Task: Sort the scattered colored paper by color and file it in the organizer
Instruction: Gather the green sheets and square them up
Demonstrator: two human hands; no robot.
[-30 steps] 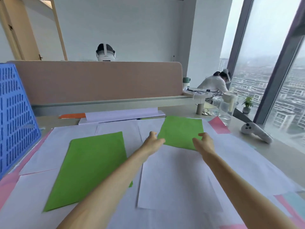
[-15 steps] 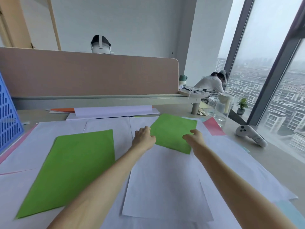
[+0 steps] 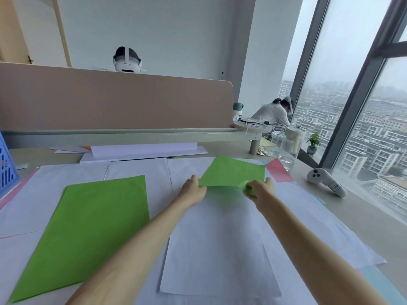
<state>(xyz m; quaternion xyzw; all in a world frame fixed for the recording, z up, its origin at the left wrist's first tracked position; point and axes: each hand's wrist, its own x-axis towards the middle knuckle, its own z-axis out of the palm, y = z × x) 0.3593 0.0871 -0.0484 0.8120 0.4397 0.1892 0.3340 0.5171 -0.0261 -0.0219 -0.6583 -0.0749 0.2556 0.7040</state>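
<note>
A small green sheet [image 3: 233,171] is lifted at its near edge off the white sheets [image 3: 218,249] covering the desk. My left hand [image 3: 193,190] pinches its near left corner and my right hand [image 3: 259,189] pinches its near right corner, which curls under. A larger green sheet [image 3: 88,227] lies flat to the left. The blue organizer [image 3: 6,170] shows only at the left edge. A pink sheet [image 3: 278,171] peeks out at the far right, and light blue paper [image 3: 378,282] at the near right.
A white controller [image 3: 326,181] lies near the right edge by the window. A glass jar [image 3: 286,148] and a small plant [image 3: 312,143] stand behind it. A stack of white boards [image 3: 143,150] lies under the tan partition [image 3: 114,100]. People sit beyond.
Both hands have closed on the small green sheet's near corners and raised its near edge off the desk. The view has shifted right, so less of the blue organizer shows.
</note>
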